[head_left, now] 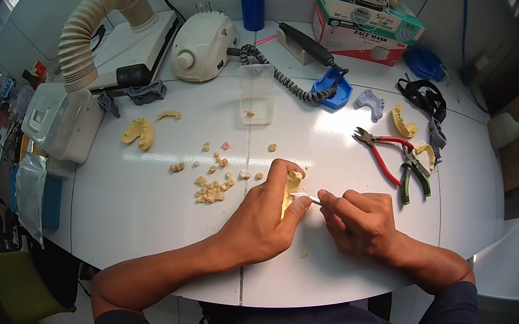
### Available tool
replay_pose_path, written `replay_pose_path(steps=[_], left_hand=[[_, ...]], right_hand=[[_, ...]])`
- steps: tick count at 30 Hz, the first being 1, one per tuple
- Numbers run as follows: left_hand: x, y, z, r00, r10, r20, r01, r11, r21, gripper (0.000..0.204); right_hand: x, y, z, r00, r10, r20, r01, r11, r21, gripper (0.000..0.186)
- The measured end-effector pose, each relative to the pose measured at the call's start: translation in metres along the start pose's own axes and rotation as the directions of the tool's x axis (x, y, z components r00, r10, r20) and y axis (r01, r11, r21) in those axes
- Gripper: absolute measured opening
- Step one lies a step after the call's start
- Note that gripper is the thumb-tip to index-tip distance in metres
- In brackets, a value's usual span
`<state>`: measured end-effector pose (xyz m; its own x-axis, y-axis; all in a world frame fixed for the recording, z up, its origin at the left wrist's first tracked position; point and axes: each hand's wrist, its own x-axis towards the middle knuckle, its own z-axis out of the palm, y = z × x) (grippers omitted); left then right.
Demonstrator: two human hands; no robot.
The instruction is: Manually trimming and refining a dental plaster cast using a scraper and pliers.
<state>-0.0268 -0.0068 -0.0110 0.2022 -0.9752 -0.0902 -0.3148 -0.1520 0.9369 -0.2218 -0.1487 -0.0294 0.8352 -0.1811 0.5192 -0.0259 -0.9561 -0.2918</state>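
The person leans over the white counter with both hands near its front edge. The left hand has its grip closed around a yellow plaster tooth model, thumb and fingers wrapped over it so only its upper part shows. The right hand pinches a thin white-tipped tool, and its tip touches the model just beside the left thumb. Just left of the hands lies a scatter of small loose plaster teeth. To the right, well apart from the hands, lie red-handled pliers and green-handled pliers. Farther back stand a clear plastic box, a ribbed suction hose and a blue tray.
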Motion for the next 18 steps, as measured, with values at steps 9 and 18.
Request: replay_pose_path(steps=[9, 18], left_hand=[[-0.0001, 0.0023, 0.0013, 0.999, -0.031, -0.005, 0.031, 0.999, 0.006, 0.034], [0.0014, 0.001, 0.0028, 0.999, -0.014, -0.031, 0.015, 1.0, 0.015, 0.033]], right_hand=[[-0.0003, 0.0004, 0.0004, 1.0, -0.001, -0.015, 0.001, 1.0, -0.018, 0.043], [-0.0011, -0.0003, 0.0022, 0.999, -0.013, -0.033, 0.011, 0.998, -0.056, 0.042]])
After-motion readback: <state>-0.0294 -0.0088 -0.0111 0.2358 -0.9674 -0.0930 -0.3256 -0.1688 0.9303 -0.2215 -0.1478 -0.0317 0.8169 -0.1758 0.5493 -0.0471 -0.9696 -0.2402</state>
